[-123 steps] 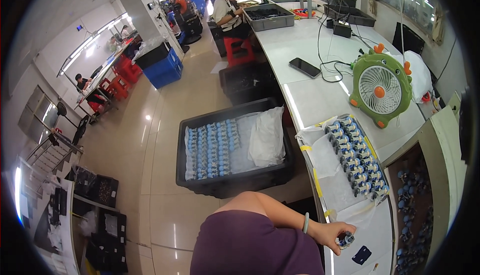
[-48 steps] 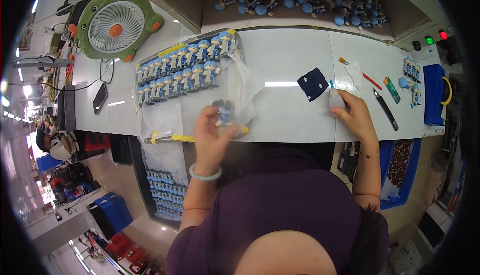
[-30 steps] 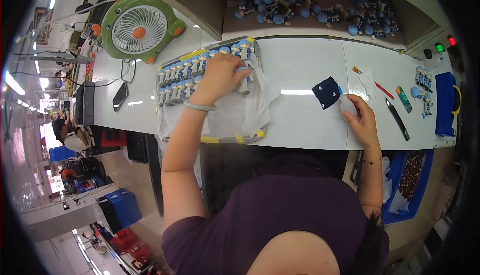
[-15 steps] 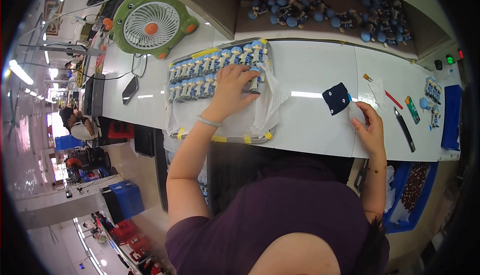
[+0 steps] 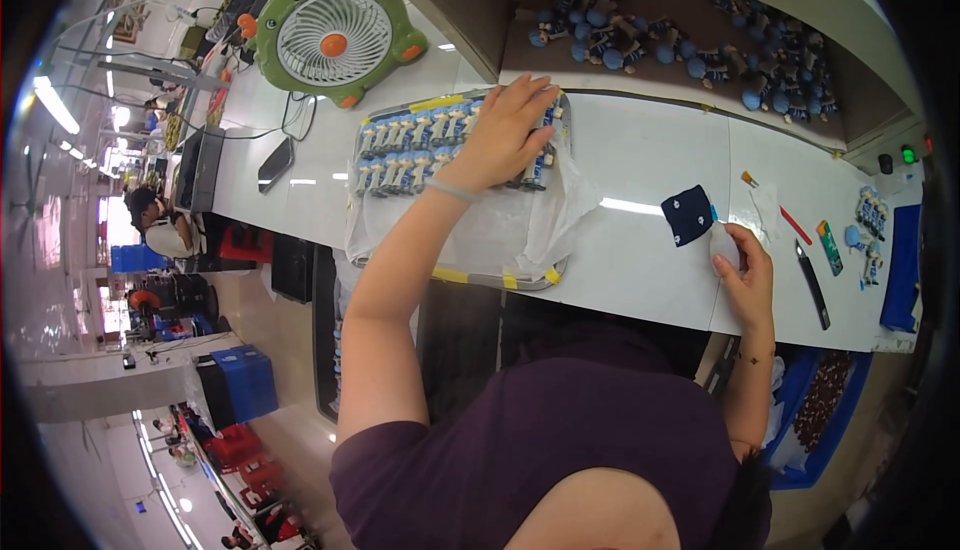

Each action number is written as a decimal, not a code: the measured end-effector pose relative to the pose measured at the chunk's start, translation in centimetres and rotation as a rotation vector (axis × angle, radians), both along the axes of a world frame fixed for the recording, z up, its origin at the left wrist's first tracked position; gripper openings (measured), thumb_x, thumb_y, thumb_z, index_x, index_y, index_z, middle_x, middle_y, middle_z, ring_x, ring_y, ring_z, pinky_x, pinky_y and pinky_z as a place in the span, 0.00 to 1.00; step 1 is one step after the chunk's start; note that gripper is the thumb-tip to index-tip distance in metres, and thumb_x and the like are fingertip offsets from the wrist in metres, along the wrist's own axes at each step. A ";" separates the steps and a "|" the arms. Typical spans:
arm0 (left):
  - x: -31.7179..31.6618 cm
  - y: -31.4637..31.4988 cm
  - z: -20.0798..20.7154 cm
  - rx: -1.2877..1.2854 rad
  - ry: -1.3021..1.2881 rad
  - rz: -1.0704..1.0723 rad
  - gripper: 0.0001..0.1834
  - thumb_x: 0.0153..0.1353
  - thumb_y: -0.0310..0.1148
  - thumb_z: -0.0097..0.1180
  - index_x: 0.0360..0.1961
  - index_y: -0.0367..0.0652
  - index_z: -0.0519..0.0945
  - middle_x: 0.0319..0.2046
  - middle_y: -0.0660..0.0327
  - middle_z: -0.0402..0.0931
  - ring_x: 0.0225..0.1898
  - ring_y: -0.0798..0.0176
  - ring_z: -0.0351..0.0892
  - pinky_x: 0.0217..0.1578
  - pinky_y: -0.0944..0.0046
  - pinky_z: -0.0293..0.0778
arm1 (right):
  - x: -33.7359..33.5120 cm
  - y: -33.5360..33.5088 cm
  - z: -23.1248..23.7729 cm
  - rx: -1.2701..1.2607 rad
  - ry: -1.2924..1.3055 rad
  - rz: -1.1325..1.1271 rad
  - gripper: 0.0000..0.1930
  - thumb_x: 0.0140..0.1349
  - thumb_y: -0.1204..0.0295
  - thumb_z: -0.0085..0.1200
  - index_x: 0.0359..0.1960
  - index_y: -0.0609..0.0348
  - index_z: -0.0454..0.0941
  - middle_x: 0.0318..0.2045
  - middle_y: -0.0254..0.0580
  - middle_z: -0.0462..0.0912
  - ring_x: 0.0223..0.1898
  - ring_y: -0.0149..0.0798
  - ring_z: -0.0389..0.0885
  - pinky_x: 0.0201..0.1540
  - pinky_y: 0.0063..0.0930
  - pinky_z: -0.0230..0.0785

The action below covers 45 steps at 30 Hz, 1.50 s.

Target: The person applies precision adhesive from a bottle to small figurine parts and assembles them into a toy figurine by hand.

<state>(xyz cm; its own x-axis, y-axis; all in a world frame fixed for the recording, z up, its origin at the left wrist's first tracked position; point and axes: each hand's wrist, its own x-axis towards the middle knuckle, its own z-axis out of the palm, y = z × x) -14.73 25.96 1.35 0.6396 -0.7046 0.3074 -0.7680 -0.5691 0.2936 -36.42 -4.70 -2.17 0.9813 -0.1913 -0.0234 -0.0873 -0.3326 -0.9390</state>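
Note:
My left hand (image 5: 505, 135) lies over the right end of the rows of small blue-capped figurines (image 5: 403, 172), fingers stretched out toward the tray's far rim. Its palm and fingers hide several figurines; one shows just right of the thumb. The figurines stand in two rows in a grey tray (image 5: 480, 281) with yellow tape on its rim and white sheeting (image 5: 570, 190) inside. My right hand (image 5: 748, 275) is closed around a small white squeeze bottle (image 5: 722, 243) with a blue tip. The tip is beside a dark blue cloth pad (image 5: 688, 216) with white marks.
A green animal-shaped fan (image 5: 335, 35) and a phone (image 5: 276, 165) are left of the tray. Many figurines (image 5: 610, 35) lie in the shelf box behind. A brush (image 5: 749, 179), red stick (image 5: 796, 225), craft knife (image 5: 812, 285) and blue bin (image 5: 903, 265) are at right.
My left hand has moved away from me toward the tray's far rim, its fingers now stretched out instead of around the front-row end figurine. My right hand still holds the bottle.

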 end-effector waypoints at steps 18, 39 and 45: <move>2.2 -1.1 0.5 0.161 0.054 0.070 0.27 0.57 0.41 0.45 0.57 0.42 0.61 0.58 0.51 0.54 0.60 0.50 0.51 0.57 0.49 0.49 | 0.2 -0.3 0.5 -0.042 -0.079 -0.026 0.19 0.44 0.76 0.57 0.42 0.60 0.72 0.38 0.39 0.76 0.38 0.32 0.73 0.38 0.21 0.64; 18.4 -22.5 2.3 -0.229 -0.539 -0.015 0.13 0.51 0.31 0.51 0.38 0.39 0.75 0.36 0.49 0.73 0.39 0.46 0.71 0.43 0.53 0.66 | 0.1 -1.7 2.1 -0.004 -0.082 -0.067 0.16 0.44 0.75 0.58 0.37 0.56 0.71 0.31 0.34 0.74 0.22 0.28 0.67 0.25 0.19 0.63; 10.4 -17.8 4.2 -1.319 0.927 -0.211 0.12 0.57 0.31 0.50 0.41 0.37 0.72 0.33 0.60 0.73 0.34 0.60 0.73 0.38 0.63 0.70 | -1.1 -0.9 2.2 -0.023 -0.252 -0.107 0.28 0.39 0.72 0.63 0.45 0.55 0.67 0.39 0.37 0.72 0.32 0.34 0.70 0.28 0.22 0.64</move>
<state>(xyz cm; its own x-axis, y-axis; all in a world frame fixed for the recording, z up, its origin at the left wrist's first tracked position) -4.29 8.12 5.50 0.8704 -0.3728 0.3217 -0.0877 0.5254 0.8463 -37.55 -5.56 0.04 0.9298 -0.2918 0.2245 0.1125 -0.3552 -0.9280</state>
